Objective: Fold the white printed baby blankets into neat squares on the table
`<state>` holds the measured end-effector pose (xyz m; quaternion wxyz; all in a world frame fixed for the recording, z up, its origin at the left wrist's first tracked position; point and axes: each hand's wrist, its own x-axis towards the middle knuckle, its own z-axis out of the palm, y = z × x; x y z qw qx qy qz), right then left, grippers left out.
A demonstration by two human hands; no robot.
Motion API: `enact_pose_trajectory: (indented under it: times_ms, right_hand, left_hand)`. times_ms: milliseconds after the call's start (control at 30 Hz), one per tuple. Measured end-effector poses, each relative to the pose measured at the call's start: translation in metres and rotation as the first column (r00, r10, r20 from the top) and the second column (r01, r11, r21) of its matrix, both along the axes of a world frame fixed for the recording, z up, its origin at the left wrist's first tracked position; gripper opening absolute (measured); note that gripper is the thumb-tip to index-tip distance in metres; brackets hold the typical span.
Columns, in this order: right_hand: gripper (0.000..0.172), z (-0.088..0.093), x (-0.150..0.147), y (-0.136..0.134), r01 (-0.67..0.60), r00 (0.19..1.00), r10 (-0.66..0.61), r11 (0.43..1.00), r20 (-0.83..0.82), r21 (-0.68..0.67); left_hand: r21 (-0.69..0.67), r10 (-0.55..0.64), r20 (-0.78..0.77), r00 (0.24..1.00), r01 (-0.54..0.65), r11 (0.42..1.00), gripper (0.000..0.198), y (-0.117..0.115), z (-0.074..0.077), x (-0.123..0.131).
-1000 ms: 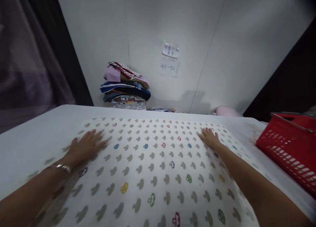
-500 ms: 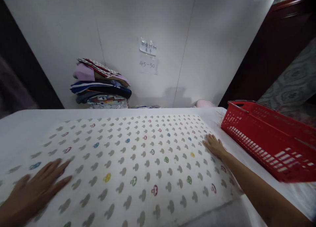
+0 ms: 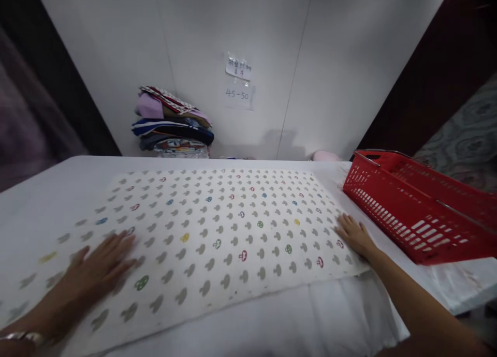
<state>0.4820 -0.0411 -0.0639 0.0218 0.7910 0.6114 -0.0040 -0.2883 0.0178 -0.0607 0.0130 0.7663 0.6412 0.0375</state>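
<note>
A white cloth (image 3: 233,217) printed with grey mushrooms and a few red, blue, green and yellow ones lies spread over the white-covered table. Its near edge runs slantwise across the front. My left hand (image 3: 103,261), slightly blurred, rests palm down on the left part of the cloth with fingers spread. At the right edge of the cloth, my right hand (image 3: 354,235) also lies flat, fingers apart. Neither hand grasps anything.
A red plastic basket (image 3: 411,207) with slotted sides stands on the table's right. Behind the table's far edge rises a stack of folded fabrics (image 3: 174,124). Handwritten paper signs (image 3: 238,94) hang on the pale wall (image 3: 334,62). A pink item (image 3: 325,155) shows at the back.
The view has shifted, showing more of the cloth's near edge. My right hand has slid toward me along the cloth's right edge; my left hand stays flat on its left part.
</note>
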Motion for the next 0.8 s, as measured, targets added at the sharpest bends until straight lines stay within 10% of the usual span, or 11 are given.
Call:
enact_pose_trajectory:
  times_ms: [267,500,633,800]
  right_hand:
    - [0.066,-0.007,0.008,-0.028,-0.072,0.997,0.074,0.995,-0.028,0.071]
    - [0.055,-0.02,0.022,-0.053,-0.143,0.958,0.196,0.959,-0.208,0.245]
    - [0.053,-0.001,-0.04,-0.054,-0.333,0.879,0.427,0.868,-0.212,0.368]
    - [0.033,0.023,-0.175,-0.065,-0.701,0.509,0.809,0.588,-0.295,0.404]
  left_hand:
    - [-0.018,0.045,-0.053,0.998,-0.046,0.999,0.055,-0.049,0.034,0.031]
    - [-0.058,0.224,-0.041,0.974,-0.226,0.972,0.053,-0.095,0.036,0.002]
    - [0.102,0.155,0.103,0.983,-0.165,0.981,0.051,-0.105,0.037,0.023]
    - [0.288,-0.41,0.194,0.891,0.347,0.892,0.036,-0.123,0.035,0.115]
